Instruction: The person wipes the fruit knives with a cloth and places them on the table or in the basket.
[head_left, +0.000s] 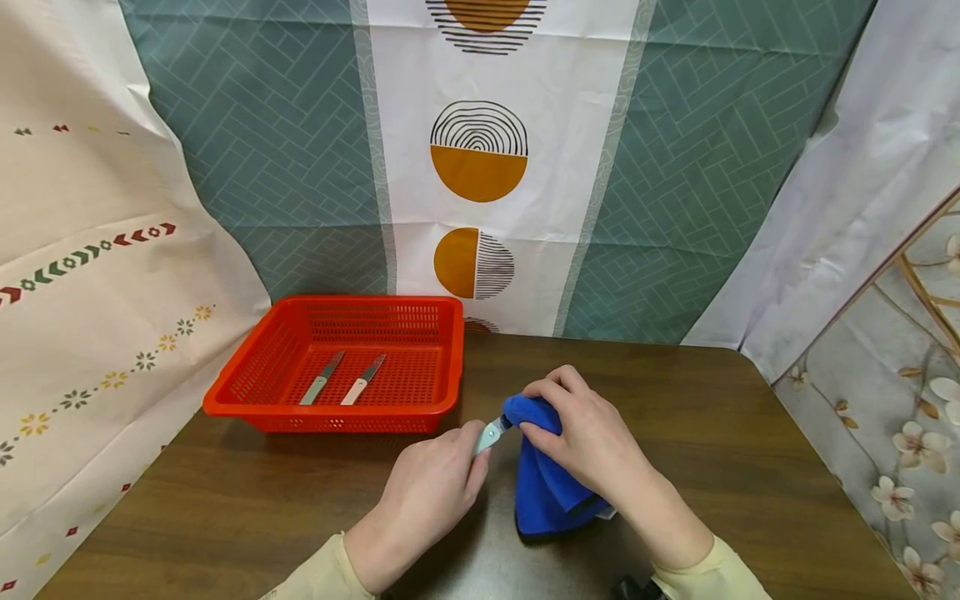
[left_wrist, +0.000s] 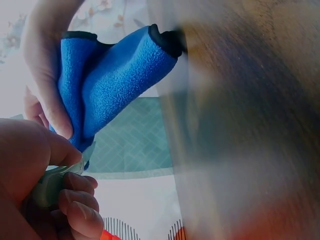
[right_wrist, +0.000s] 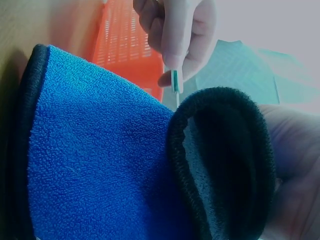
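My left hand (head_left: 431, 487) grips the pale green handle of a small knife (head_left: 489, 436), which points up and to the right. A blue cloth (head_left: 542, 492) with dark edging is folded over most of the blade; only a short piece near the handle shows. My right hand (head_left: 588, 429) pinches the cloth around the blade, and the rest of the cloth hangs below it. In the left wrist view the knife handle (left_wrist: 48, 190) lies within the curled fingers. The tip of the blade is hidden by the cloth.
A red plastic basket (head_left: 333, 410) stands at the back left of the brown table (head_left: 690, 433). Inside it lie a green-handled knife (head_left: 321, 381) and a white-handled knife (head_left: 363, 381). A patterned curtain (head_left: 300, 167) hangs behind the table.
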